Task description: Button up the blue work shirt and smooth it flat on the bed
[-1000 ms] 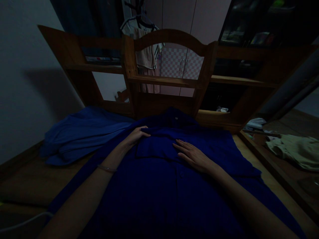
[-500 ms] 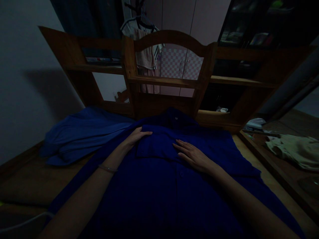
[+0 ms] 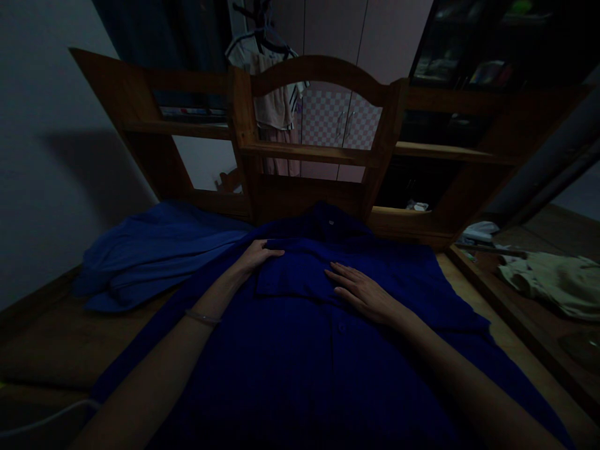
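Observation:
A dark blue buttoned shirt (image 3: pixel 290 356) lies spread out, its collar toward the wooden headboard. Across its chest is a folded-over piece of the same cloth with a straight lower edge. My left hand (image 3: pixel 255 257) is at the left end of this fold, thumb on top and the other fingers partly hidden at the cloth's edge; it appears to pinch the shirt. To the right, my right hand (image 3: pixel 359 290) rests palm down on the shirt, fingers stretched out. One button shows just below that hand. A thin bracelet (image 3: pixel 202 317) circles my left wrist.
A lighter blue cloth (image 3: pixel 159 256) lies bunched at the left by the wall. The wooden headboard with shelves (image 3: pixel 309 153) stands across the far end. Pale clothing (image 3: pixel 553 281) lies at the right, beyond a wooden rail. A white cable (image 3: pixel 51 415) runs at the lower left.
The left hand and the upper edge of the folded cloth have shifted very slightly. My right hand stays where it was on the shirt.

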A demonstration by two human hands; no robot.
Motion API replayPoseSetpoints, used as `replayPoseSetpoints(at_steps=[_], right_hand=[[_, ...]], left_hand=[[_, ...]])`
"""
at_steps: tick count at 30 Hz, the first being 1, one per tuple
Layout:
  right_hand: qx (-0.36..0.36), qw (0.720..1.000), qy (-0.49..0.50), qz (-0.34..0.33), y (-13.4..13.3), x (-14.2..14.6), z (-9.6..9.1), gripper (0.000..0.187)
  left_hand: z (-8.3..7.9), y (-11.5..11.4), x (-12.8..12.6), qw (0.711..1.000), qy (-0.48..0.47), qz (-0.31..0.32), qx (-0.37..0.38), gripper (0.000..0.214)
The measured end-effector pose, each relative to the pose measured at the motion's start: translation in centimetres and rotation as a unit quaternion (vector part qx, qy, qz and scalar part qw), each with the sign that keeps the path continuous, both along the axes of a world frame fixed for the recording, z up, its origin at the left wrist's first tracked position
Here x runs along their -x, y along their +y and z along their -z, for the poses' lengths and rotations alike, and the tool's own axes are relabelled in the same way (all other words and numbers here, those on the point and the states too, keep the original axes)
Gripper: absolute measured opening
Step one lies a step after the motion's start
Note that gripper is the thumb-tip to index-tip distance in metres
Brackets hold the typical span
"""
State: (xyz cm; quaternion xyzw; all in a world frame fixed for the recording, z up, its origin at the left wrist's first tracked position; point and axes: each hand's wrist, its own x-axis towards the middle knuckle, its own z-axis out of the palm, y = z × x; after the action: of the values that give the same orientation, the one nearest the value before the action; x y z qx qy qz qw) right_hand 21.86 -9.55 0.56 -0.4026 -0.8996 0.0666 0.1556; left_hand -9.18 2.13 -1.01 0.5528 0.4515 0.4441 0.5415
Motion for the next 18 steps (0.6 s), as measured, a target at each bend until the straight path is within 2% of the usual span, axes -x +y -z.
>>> replayPoseSetpoints(at_steps=[3, 8, 18], right_hand=[[0.002, 1.000, 0.004, 0.000, 0.0, 0.0, 0.1, 0.051], [0.004, 1.000, 0.004, 0.002, 0.1, 0.0, 0.2, 0.051], [0.002, 1.000, -0.001, -0.002, 0.2, 0.0, 0.2, 0.051]], left_hand=[[-0.1, -0.2, -0.5, 1.000, 0.008, -0.013, -0.018, 0.032], [-0.4, -0.5, -1.2, 0.998, 0.040, -0.041, -0.034, 0.035], [-0.2, -0.2, -0.7, 0.999, 0.037, 0.006, 0.029, 0.039]])
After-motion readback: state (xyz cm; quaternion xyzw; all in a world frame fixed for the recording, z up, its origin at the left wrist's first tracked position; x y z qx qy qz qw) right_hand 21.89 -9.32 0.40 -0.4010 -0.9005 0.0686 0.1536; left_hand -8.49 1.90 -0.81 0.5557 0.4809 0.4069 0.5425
